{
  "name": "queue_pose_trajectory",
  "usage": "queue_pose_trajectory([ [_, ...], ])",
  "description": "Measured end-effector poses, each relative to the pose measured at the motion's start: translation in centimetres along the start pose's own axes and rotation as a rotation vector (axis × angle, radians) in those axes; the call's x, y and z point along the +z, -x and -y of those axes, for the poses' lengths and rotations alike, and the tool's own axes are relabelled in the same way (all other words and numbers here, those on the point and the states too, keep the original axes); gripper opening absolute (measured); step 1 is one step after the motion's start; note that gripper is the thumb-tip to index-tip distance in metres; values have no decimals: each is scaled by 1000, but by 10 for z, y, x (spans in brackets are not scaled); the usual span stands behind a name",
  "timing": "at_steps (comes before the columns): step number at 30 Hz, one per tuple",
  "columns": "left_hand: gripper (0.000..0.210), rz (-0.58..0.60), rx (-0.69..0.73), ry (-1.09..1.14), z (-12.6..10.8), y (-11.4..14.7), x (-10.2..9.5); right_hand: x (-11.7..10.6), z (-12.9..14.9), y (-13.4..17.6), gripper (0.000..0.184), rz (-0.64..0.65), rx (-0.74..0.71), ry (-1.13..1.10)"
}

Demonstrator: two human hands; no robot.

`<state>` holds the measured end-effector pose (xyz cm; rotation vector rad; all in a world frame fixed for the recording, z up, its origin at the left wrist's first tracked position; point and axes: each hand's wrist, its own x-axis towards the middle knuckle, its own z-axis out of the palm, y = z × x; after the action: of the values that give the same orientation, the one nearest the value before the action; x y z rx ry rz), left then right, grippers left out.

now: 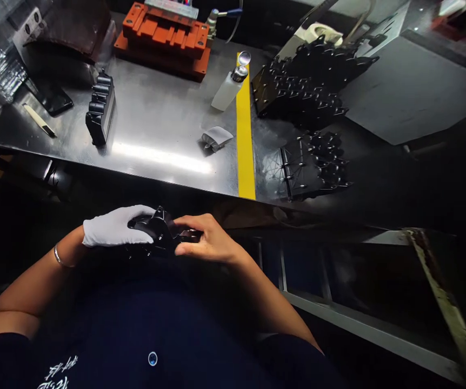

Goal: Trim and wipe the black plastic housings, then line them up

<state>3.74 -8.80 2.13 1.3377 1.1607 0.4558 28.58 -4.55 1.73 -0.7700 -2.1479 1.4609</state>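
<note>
my gloved left hand (115, 227), angled in from the left, wraps one black housing (162, 229) in front of the bench (155, 116). bare right hand (208, 237) curled at its right end; can't tell if it's gripping. on bench: one upright ribbed part (102, 111), one bottle (225, 93), one orange fixture (164, 35).

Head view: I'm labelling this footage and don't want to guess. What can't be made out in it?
All in the head view:
Black part: its left side, partly covered by the gloved left hand.
Right hand: whether it grips that part or something separate; the hand itself and shadow hide this.
Metal piece on the orange fixture: cut off by the upper edge.
Shirt lettering: cut off by the lower edge.
</note>
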Motion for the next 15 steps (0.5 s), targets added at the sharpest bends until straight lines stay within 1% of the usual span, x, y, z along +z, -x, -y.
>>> queue_pose_trajectory([
  [1,59,-68,20,-46,-2,-1,-1,6,-3,-2,41,-20,74,-13],
  [2,59,-201,50,-76,-1,-1,0,12,-7,-5,38,-58,138,-43],
  [3,59,-399,87,-83,1,-1,1,19,-12,-6,36,-125,193,-93],
  [4,61,-644,128,-54,5,0,4,25,-18,-7,36,-220,239,-161],
  [5,63,-902,166,22,10,1,8,32,-24,-8,38,-327,279,-239],
  [6,66,-1118,184,150,15,2,12,39,-29,-7,40,-426,311,-315],
  [7,67,-1244,172,324,20,3,17,45,-34,-7,43,-510,331,-380],
  [8,63,-1255,124,536,24,4,23,52,-37,-7,45,-566,346,-425],
  [9,55,-1141,38,757,27,3,29,58,-39,-7,47,-593,356,-445],
  [10,44,-965,-52,963,28,2,35,65,-38,-7,48,-578,361,-444],
  [11,33,-807,-133,1145,27,0,42,70,-37,-7,47,-526,365,-431],
  [12,23,-724,-204,1288,25,-2,47,74,-35,-8,46,-457,366,-416],
  [13,15,-691,-261,1402,22,-5,51,77,-33,-8,47,-399,365,-402],
  [14,12,-688,-303,1490,19,-8,54,78,-32,-9,48,-373,364,-396],
  [15,13,-698,-332,1551,15,-10,56,77,-31,-8,51,-391,367,-402],
])
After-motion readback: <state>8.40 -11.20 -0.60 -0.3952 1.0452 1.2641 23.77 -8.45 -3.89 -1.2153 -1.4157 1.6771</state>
